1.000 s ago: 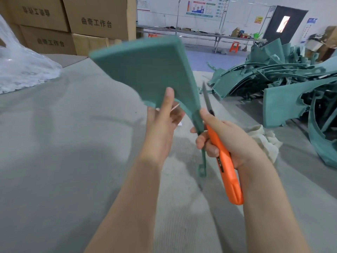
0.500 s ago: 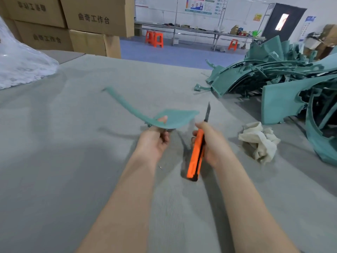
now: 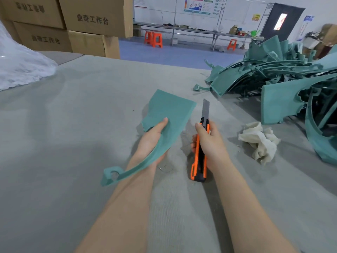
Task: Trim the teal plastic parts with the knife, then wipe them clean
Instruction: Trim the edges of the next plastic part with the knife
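Head view: in the middle of the frame the left hand point(image 3: 151, 141) holds a teal plastic part point(image 3: 169, 114) above the grey felt-covered table point(image 3: 73, 125); the thumb lies flat on top of the part's broad panel and the fingers are underneath, mostly hidden, so the panel is pinched between them. The panel fans out toward the upper middle of the frame; a thin curved arm of the same part sweeps down to the lower left across the wrist and ends in a lug with a round hole.

Just right of it, the right hand point(image 3: 211, 143) grips an orange-and-black utility knife point(image 3: 198, 156); the fingers are curled round the handle and the thumb rests along its top near the slider; the grey blade is extended and points up the frame, close beside the panel's right edge but not touching it; the butt of the handle sticks out below the hand.

To the right of the knife hand a crumpled off-white cloth point(image 3: 259, 141) lies on the table; behind it, at the right edge and upper right, a tangled heap of teal parts point(image 3: 273, 75) is piled on the table.

At upper left stand stacked cardboard boxes point(image 3: 91, 17) with printed characters; a clear plastic bag point(image 3: 21, 68) bulges at the left edge; beyond the table, orange stools point(image 3: 155, 39) stand by a long bench point(image 3: 200, 31).
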`<state>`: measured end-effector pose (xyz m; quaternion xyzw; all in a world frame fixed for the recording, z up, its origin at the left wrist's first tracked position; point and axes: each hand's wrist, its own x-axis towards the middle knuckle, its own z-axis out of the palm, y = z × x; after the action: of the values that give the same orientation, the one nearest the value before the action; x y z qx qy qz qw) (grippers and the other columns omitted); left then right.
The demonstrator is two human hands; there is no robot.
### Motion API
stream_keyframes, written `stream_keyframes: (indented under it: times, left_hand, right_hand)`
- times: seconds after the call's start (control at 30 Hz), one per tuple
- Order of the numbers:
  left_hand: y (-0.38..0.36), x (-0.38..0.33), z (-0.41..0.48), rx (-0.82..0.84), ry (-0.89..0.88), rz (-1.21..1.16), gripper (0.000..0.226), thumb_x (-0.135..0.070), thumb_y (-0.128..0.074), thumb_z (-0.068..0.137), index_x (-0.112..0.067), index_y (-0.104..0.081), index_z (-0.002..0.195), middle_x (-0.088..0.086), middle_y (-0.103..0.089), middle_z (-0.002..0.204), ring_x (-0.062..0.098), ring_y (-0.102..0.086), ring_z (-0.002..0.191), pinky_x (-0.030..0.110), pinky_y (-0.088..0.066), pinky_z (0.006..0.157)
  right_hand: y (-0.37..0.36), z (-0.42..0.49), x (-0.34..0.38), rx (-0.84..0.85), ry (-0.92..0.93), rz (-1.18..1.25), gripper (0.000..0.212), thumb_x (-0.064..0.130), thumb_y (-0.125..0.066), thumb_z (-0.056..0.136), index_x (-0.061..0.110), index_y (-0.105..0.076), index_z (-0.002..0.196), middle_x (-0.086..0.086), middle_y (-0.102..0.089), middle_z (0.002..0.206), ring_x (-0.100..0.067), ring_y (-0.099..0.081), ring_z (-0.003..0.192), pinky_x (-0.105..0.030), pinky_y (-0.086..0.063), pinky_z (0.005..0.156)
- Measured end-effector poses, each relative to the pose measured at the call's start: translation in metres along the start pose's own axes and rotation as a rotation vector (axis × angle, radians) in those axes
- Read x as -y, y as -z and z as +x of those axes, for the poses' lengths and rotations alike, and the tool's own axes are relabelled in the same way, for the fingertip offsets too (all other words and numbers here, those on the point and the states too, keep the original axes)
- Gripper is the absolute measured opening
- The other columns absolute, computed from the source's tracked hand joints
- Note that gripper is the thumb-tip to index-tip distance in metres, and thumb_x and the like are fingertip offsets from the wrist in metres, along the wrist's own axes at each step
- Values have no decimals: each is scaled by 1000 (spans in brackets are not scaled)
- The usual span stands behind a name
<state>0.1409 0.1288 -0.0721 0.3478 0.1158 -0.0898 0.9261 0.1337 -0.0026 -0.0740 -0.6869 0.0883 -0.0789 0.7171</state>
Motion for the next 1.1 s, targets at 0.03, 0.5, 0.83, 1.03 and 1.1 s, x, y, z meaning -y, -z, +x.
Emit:
stream_keyframes:
  times: [0.03, 0.5, 0.83, 1.03, 1.1]
  left_hand:
    - [0, -1, 0, -15, 7, -27, 12, -15, -57, 96, -13, -66, 88, -1, -74, 74, 10, -71, 63, 20, -55, 57]
    - [1, -3, -2, -60, -67, -203, 15, -11, -52, 97, -11, -62, 86, -1, -71, 64, 10, -68, 52, 16, -49, 44]
    - [8, -8, 2, 15, -22, -298, 17, -2, -49, 93, -7, -62, 83, 4, -70, 70, 15, -66, 59, 20, -54, 57]
    - [9, -11, 3, -6, -37, -334, 16, 4, -49, 90, -3, -59, 80, 8, -65, 79, 21, -61, 77, 24, -57, 64]
    - [7, -10, 3, 0, -70, -327, 16, 5, -47, 90, -3, -57, 80, 9, -61, 82, 20, -59, 80, 23, -56, 69]
  right_hand:
    - [5, 1, 2, -2, 2, -45, 8, 29, -50, 100, 27, -50, 92, -6, -52, 65, -12, -50, 40, -25, -43, 42]
    - [25, -2, 27, -3, 469, -567, 19, 25, -41, 103, 34, -57, 98, 16, -64, 79, -10, -65, 85, -42, -52, 87]
    - [3, 2, 13, 259, -187, -59, 29, 36, -46, 101, 8, -54, 99, -6, -50, 73, -14, -55, 47, -25, -49, 44]
    - [5, 12, -2, -104, 113, -146, 10, 29, -54, 97, 21, -49, 92, -5, -55, 75, -13, -48, 47, -27, -41, 46]
    - [8, 13, -3, -169, 289, -271, 11, 35, -56, 94, 30, -47, 91, -1, -56, 71, -13, -51, 53, -31, -46, 54]
